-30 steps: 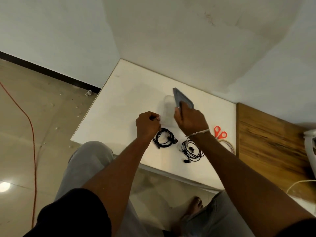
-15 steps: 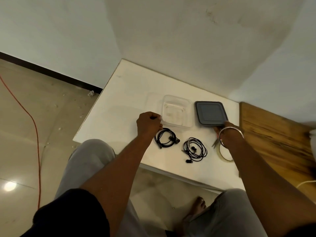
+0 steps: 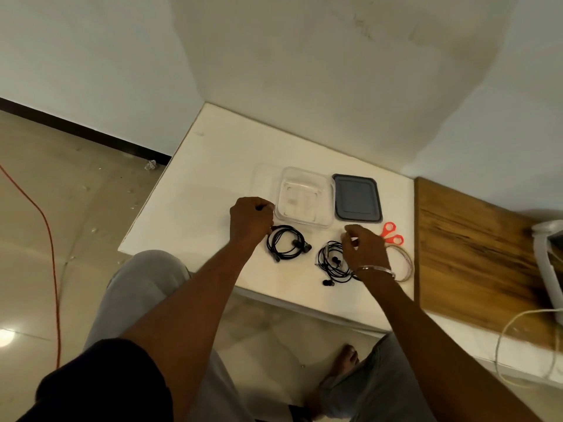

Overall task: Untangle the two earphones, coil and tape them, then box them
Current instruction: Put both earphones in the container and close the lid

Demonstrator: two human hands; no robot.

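Two coiled black earphones lie on the white table [image 3: 213, 178]. The left coil [image 3: 286, 242] sits just right of my left hand [image 3: 251, 220], which is curled into a fist with its thumb and fingers against the near left corner of the open clear box [image 3: 304, 178]. Over the right coil [image 3: 330, 263] hovers my right hand [image 3: 362, 248], its fingers loosely curled and its fingertips just above the wire. The grey lid [image 3: 358, 197] lies flat on the table to the right of the box.
Orange-handled scissors [image 3: 391, 234] and a roll of clear tape [image 3: 406, 263] lie right of my right hand. A wooden board [image 3: 472, 248] adjoins the table on the right, with a white cable [image 3: 505, 330] across it. An orange cord [image 3: 51, 254] runs over the floor.
My right hand lifted the grey lid off the box, laid it flat to the right, then came back over the right coil. My left hand stayed at the box's corner.
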